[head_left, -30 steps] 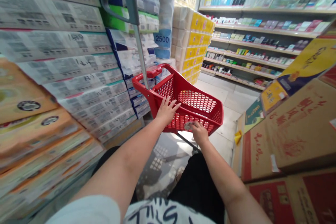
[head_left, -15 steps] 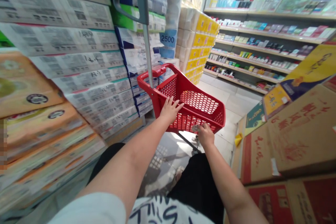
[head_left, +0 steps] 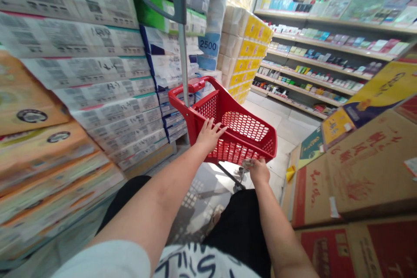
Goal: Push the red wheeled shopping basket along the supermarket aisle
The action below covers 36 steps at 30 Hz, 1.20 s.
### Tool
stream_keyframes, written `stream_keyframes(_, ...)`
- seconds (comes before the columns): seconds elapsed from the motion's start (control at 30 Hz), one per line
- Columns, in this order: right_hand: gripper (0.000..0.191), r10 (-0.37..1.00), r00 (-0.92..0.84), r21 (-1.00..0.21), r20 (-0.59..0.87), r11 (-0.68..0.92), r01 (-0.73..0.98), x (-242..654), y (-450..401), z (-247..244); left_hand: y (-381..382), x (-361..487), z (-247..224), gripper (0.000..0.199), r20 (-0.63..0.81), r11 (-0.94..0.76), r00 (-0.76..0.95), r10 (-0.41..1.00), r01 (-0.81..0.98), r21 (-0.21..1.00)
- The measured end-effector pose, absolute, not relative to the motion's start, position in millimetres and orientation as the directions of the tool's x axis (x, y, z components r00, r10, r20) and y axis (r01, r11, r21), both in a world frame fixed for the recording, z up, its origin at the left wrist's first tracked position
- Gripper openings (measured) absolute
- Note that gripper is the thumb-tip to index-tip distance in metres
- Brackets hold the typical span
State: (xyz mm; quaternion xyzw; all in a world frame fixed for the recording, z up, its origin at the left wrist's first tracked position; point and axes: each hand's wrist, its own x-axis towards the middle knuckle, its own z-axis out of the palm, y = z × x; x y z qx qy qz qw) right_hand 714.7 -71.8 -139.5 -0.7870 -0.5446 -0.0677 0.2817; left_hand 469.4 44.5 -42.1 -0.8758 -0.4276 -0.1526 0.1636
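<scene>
A red plastic shopping cart basket (head_left: pixel 239 152) with perforated walls stands in front of me, and nothing shows inside it. My left hand (head_left: pixel 208 137) rests on its near rim, fingers spread and stretched out. Low by the basket's near right side, my right hand (head_left: pixel 259 171) is closed on a small crumpled greyish cloth (head_left: pixel 248 163). Whether that hand touches the basket, I cannot tell. A metal pole (head_left: pixel 183 58) with a grey loop handle (head_left: pixel 180 0) rises at the cart's left end. Below the basket, a dark frame bar (head_left: pixel 230 174) runs down to a wheel.
Stacked paper packs (head_left: pixel 107 69) line the left side, with orange packs (head_left: pixel 29 117) nearer me. Yellow-and-white packs (head_left: pixel 247 47) stand beyond the cart. Cardboard cartons (head_left: pixel 368 169) are piled at the right. Shelves of small goods (head_left: pixel 325 54) fill the back, past pale floor tiles (head_left: pixel 286 126).
The view has shifted slightly, and the basket sits a little further left in it. My right hand has moved slightly down and right against the basket. The left hand stays on the rim.
</scene>
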Motion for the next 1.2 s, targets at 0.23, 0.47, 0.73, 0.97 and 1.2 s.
stream_keyframes(0.23,0.018,0.729,0.443,-0.435,0.523,-0.218,0.873,722.6,-75.6,-137.8,43.7,470.0,-41.5,0.058,0.411,-0.581,0.589,0.696,0.798,-0.160)
stream_keyframes(0.47,0.021,0.792,0.423,-0.389,0.440,-0.256,0.885,720.9,-73.0,-141.3,42.1,469.4,-39.5,0.057,0.404,-0.582,0.596,0.695,0.795,-0.173)
stream_keyframes(0.73,0.023,0.833,0.310,-0.350,0.458,-0.151,0.924,717.0,-70.6,-141.9,41.5,469.6,-37.2,0.057,0.386,-0.580,0.592,0.707,0.798,-0.162)
stream_keyframes(0.97,0.026,0.833,0.124,-0.338,0.539,0.079,0.938,700.0,-57.7,-143.0,43.5,470.0,-38.8,0.057,0.390,-0.575,0.585,0.711,0.803,-0.156)
stream_keyframes(1.2,0.026,0.795,0.046,-0.262,0.605,0.144,0.954,678.0,-49.3,-137.6,40.6,469.9,-37.5,0.057,0.392,-0.579,0.583,0.711,0.803,-0.142)
